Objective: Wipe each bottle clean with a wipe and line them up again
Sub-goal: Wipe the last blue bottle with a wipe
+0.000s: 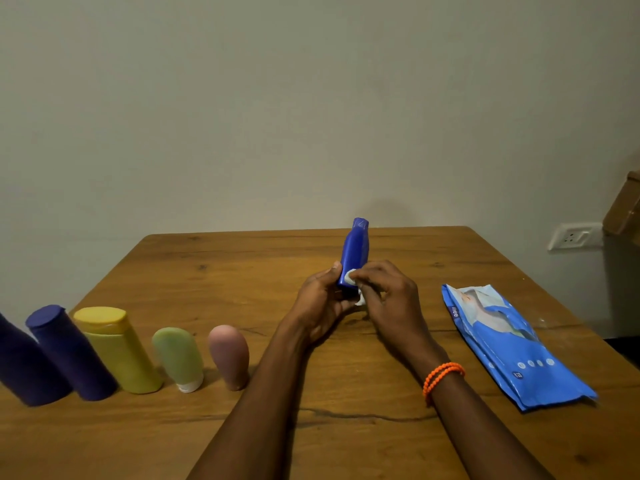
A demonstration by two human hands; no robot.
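My left hand [322,303] grips the lower end of a blue bottle [355,251], held upright above the wooden table [346,427]. My right hand [391,299] pinches a small white wipe [349,277] against the bottle's lower side. A row of bottles stands at the left: a pink one [229,355], a pale green one with a white cap [178,362], a yellow one [117,348], and two dark purple ones [69,351] [24,372], the last cut off by the frame edge.
A blue pack of wipes [509,344] lies flat on the table to the right of my hands. A wall socket [573,236] and a cardboard box [623,209] are at the far right, beyond the table.
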